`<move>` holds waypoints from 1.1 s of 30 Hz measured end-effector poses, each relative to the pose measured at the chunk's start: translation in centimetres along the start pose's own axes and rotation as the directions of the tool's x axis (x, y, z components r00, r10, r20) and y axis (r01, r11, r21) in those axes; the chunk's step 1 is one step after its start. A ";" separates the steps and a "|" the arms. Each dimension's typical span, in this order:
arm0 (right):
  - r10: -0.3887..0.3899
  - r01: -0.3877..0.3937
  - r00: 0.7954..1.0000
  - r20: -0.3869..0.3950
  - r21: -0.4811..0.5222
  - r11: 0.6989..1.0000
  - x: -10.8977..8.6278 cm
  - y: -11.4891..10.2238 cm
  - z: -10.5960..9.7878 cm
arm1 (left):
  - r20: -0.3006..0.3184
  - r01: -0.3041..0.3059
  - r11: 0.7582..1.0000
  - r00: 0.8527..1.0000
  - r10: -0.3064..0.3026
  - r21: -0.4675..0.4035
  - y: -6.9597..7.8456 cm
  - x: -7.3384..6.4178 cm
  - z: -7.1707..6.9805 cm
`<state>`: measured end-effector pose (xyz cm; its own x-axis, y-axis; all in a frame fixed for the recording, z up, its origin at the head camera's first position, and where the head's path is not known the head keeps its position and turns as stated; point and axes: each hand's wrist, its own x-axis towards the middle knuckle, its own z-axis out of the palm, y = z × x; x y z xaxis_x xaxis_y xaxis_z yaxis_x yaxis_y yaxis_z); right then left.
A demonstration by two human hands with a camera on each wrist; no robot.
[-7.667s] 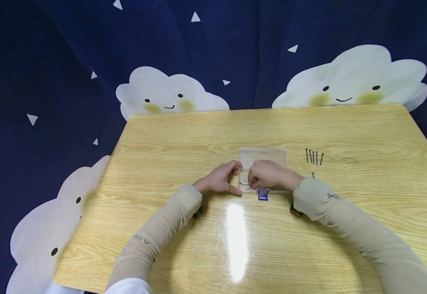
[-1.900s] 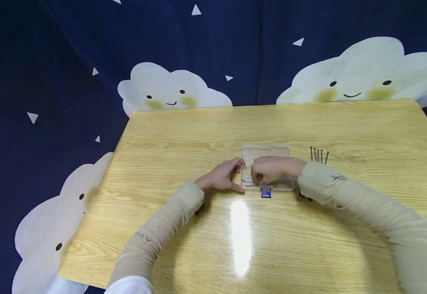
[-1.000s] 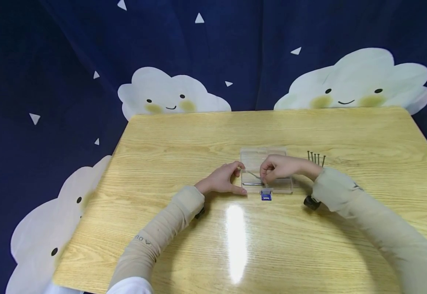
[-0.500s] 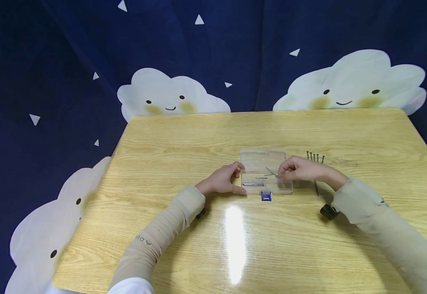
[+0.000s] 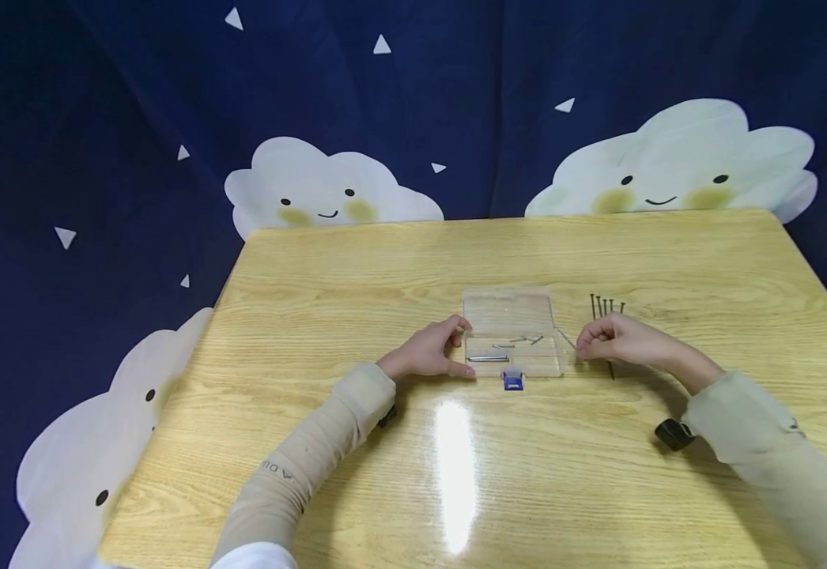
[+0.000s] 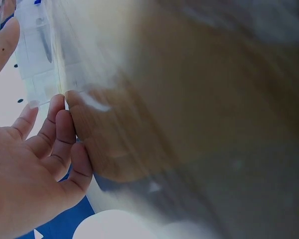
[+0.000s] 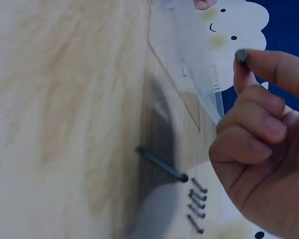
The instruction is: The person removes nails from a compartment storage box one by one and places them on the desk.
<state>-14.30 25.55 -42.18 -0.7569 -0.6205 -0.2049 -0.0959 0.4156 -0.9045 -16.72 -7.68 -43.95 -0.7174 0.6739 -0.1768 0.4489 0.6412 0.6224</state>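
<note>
My left hand (image 5: 428,348) grips the left end of a clear plastic box (image 5: 538,368), thumb at its front corner and fingertips at its back corner. The box lies with its lid (image 5: 506,310) folded back and a blue latch (image 5: 513,382) at the front. Inside rest a long silver nail (image 5: 488,359) on the left and several thinner nails (image 5: 536,340) in the middle. Right of the box, my right hand (image 5: 620,340) pinches a nail (image 7: 240,56) between thumb and index finger; its shaft points toward the box, and its head faces the right wrist camera.
Several dark nails (image 7: 197,204) lie in a row on the wooden table (image 5: 356,276), behind the right hand. One single nail (image 7: 162,164) lies nearer, partly under that hand in the head view. A dark curtain with clouds (image 5: 335,182) hangs beyond the table.
My right hand has come out of the box and moved right, carrying a nail. Thinner nails in the box's middle have come into view. The left hand keeps its place.
</note>
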 end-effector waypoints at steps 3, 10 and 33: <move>0.029 -0.029 0.998 -0.052 0.000 1.000 -0.8 0.5 0.0 | 0.001 -0.003 1.000 1.000 0.003 -0.002 0.0 0.0 0.0; 0.100 -0.092 0.980 -0.170 0.054 0.994 -2.6 1.4 -0.1 | -0.005 -0.006 1.000 1.000 0.006 -0.004 0.1 0.0 0.0; 0.269 -0.286 0.896 -0.354 0.003 0.958 -5.5 3.3 0.2 | 0.002 0.000 1.000 1.000 0.000 -0.019 0.0 0.0 0.0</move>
<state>-10.37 30.20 -44.13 -0.9325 -0.2090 -0.2945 0.1270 0.5737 -0.8092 -16.72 -7.69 -44.01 -0.7162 0.6748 -0.1780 0.4389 0.6339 0.6368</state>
